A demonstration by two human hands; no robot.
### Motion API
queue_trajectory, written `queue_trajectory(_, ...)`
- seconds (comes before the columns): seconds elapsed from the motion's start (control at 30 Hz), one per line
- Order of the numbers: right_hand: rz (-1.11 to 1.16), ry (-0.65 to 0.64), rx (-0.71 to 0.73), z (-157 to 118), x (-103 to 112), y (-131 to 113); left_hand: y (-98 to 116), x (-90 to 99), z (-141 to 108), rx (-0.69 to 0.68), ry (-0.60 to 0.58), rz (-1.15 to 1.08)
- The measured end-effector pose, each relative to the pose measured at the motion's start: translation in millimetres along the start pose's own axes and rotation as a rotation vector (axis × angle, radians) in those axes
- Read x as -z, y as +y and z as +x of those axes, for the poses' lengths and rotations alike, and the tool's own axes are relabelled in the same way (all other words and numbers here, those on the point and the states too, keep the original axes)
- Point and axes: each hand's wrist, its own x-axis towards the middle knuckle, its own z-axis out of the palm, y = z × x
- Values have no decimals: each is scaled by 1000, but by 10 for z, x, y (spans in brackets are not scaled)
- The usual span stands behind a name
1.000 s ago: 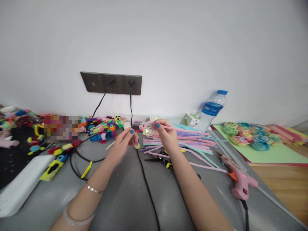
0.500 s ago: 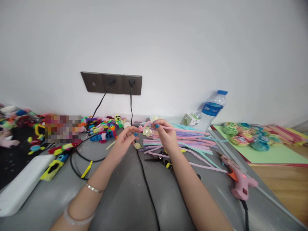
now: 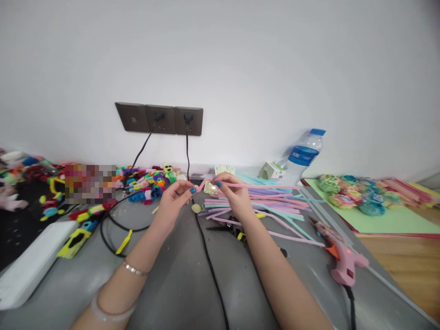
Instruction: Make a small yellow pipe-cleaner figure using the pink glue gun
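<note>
A pink pipe cleaner [image 3: 271, 186] runs between my two hands above the table. Its left end is pinched by the thumb and fingers of my left hand [image 3: 176, 200]. Between the hands it makes a short bend, and its long straight part sticks out to the right past my right hand [image 3: 235, 195], which also pinches it. Behind and below my right hand lies a spread of pastel pipe cleaners [image 3: 285, 208] in pink, purple and mint. Black and yellow pliers [image 3: 228, 226] lie under my right forearm, partly hidden by it.
A pink glue gun [image 3: 345, 263] with a lit red light lies at right. A water bottle [image 3: 304, 153] leans by the wall beside a small box [image 3: 272, 171]. Black cables [image 3: 209, 256] cross the table. At left are fuzzy figures [image 3: 147, 195] and a white bar-shaped case [image 3: 36, 263].
The pink pipe cleaner's raised loop between my hands has become a lower, flatter bend. My right hand has shifted slightly left and down, and the long end lies straighter.
</note>
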Motion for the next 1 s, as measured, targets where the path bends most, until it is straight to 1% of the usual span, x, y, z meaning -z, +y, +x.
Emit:
queue_trajectory(0.43, -13, -13, -36, -18, 16, 8, 8, 3, 1, 48, -3, 51)
queue_trajectory(0.7, -14, 6, -54, -19, 16, 11, 54, -29, -19, 30, -34, 112)
queue_trajectory(1.0, 5, 38, -99, -14, -2, 21, 70, -39, -39, 38, -144, 112)
